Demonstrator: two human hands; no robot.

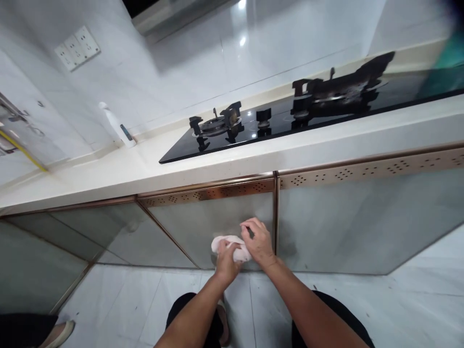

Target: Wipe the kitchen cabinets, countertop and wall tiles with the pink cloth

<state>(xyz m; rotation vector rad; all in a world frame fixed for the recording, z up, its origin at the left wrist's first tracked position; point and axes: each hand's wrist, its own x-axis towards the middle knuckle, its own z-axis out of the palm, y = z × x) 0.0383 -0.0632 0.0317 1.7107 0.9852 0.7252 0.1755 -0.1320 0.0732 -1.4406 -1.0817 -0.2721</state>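
A pale, bunched-up cloth (239, 253) is in front of the lower cabinet door (203, 217). My left hand (226, 265) grips it, the thumb pressed on top. My right hand (258, 241) is just to the right, its edge against or very close to the cloth. The fingers of that hand are curled in toward the thumb, near the glass-like door panel. Whatever they may hold is too small or hidden to make out.
Above the doors runs a white countertop (87, 174) with a black gas hob (246, 130). A white handheld device (121, 129) leans on the wall under the sockets (77, 48). Another person's foot (60, 334) shows at lower left on the tiled floor (123, 295).
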